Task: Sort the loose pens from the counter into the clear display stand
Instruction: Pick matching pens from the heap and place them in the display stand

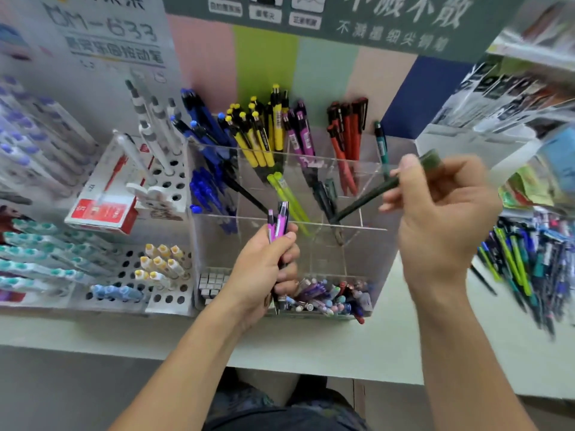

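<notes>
Head view: we see right hand, blurred, pinching dark green pen over clear stand; left hand grips purple pens. Loose pens blur, frame right. Upper-left sign reads "633".

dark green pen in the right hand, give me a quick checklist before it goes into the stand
1. Right hand grips the dark green pen: ok.
2. Pen tip points down into the clear display stand: ok.
3. Matching pens already stand there: ok, dark green pens lean in the slot near its tip.
4. Pen's exact colour against the teal pen behind: cannot tell, motion blur.
5. Left hand out of the way: ok, it holds purple pens in front of the stand.
6. Loose pen pile left on the counter: not ok, many remain.
</notes>
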A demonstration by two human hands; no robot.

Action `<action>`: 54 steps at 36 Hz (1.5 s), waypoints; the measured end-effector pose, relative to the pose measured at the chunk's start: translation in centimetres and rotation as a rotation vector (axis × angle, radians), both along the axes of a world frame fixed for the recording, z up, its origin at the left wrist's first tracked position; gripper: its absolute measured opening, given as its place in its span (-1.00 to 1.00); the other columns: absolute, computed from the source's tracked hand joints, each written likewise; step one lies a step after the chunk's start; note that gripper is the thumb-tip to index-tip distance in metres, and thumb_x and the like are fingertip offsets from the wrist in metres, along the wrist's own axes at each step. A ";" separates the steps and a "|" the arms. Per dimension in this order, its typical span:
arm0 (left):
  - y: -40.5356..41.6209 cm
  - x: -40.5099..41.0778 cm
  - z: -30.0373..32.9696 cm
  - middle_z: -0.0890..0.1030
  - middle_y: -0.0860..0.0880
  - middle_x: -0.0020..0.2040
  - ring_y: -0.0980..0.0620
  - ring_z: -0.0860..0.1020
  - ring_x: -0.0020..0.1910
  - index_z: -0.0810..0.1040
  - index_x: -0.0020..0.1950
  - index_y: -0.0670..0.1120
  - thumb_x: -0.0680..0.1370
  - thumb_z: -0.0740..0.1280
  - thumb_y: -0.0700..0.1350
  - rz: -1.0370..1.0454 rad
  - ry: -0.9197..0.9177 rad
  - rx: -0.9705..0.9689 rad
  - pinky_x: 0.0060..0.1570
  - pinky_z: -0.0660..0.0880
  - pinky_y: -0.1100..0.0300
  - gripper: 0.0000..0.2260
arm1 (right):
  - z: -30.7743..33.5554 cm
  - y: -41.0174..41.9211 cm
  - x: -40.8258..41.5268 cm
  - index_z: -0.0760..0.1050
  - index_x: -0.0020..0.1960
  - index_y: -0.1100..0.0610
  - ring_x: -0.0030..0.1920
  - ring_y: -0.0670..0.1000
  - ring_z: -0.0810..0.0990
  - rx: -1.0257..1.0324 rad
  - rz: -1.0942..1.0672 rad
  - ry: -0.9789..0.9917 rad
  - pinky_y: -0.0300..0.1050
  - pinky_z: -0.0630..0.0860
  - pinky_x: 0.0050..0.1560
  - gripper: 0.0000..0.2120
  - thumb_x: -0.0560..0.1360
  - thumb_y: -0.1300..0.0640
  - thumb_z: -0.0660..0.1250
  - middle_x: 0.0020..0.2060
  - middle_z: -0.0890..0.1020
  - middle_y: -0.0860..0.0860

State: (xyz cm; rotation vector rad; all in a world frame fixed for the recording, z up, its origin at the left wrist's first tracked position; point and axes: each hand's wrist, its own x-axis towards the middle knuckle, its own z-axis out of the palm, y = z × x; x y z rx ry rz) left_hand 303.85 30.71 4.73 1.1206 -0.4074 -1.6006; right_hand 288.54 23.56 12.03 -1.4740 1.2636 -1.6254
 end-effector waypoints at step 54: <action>0.5 -1.8 0.9 0.55 -0.10 -0.22 0.04 0.35 -0.53 0.31 0.04 -0.09 0.64 0.27 -0.24 -0.178 -0.021 -0.130 -0.60 0.22 0.30 -0.86 | -4.1 0.4 -0.3 0.67 -0.04 0.19 -0.42 0.03 0.48 0.611 0.573 -0.143 -0.27 0.43 -0.44 -0.84 0.61 0.16 0.34 -0.36 0.58 0.07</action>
